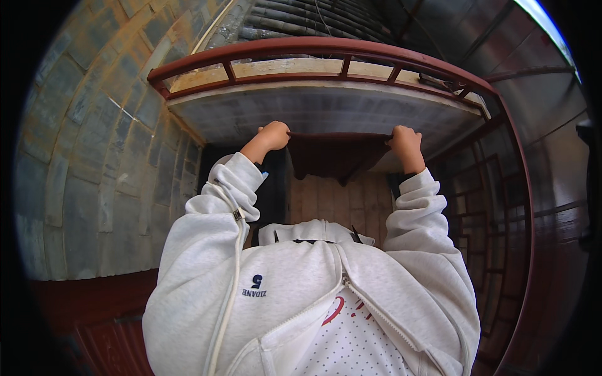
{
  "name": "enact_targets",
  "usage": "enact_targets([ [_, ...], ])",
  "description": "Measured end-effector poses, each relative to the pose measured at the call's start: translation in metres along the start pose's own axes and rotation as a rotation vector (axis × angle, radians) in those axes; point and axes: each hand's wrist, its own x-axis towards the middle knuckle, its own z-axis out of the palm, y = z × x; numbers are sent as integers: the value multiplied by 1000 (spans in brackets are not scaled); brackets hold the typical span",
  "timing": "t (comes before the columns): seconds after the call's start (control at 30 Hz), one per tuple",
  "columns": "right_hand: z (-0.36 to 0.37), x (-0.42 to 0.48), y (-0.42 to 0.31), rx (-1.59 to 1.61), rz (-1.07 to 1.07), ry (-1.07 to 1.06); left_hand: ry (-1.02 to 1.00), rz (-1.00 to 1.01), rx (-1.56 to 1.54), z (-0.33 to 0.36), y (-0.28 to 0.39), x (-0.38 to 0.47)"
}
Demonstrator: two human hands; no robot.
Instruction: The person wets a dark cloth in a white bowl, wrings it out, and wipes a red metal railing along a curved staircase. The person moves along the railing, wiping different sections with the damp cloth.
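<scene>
A dark brown cloth [336, 152] hangs stretched between my two hands in front of me. My left hand [275, 135] grips its upper left corner, and my right hand [405, 142] pinches the upper right corner. The top edge runs nearly straight from fist to fist. Below it the fabric droops, its lower edge bunched into uneven folds. Both arms reach forward in light grey sleeves pushed up from the wrists. What kind of cloth item it is, I cannot tell.
Beyond the cloth stands a low pale wall [301, 105] topped by a dark red metal railing [324, 44]. A grey block wall [94, 164] rises on the left. Red metal latticework [484, 225] lines the right. Tiled floor [338, 202] lies below, and roof tiles [291, 21] show past the railing.
</scene>
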Motion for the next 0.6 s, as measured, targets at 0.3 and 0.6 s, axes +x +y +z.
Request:
enact_targets([
  [0.3,5,6,35,584,-21,-208,483,120,-356,-11,-16,6],
  [0.6,9,7,26,1367,118,-192,718,178,-1445,-15,-15,16],
])
